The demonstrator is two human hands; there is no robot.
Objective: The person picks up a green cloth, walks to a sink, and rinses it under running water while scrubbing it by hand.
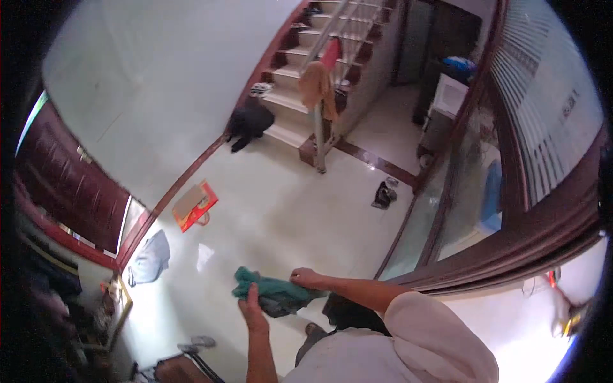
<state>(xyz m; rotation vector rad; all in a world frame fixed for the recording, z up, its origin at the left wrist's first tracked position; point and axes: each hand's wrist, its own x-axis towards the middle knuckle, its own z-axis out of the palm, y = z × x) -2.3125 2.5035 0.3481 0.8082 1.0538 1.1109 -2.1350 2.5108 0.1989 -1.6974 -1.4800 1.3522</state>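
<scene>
A bunched green cloth [276, 287] with a dark grey part hangs in front of my body, low in the middle of the view. My left hand [253, 311] grips its left end from below, the thumb pointing up against the fabric. At the cloth's upper right edge, my right hand [308, 279] is closed on it, the arm reaching in from the right. Folds hide most of the fingers, and what kind of piece the cloth is cannot be made out.
Ahead, a staircase [289, 99] rises, an orange-brown cloth [317, 86] over its rail post. A black bundle [250, 122] lies at its foot. On the floor stand a red box [195, 205], a grey bag [151, 257] and dark shoes [384, 195]. Glass-paned doors [447, 210] line the right.
</scene>
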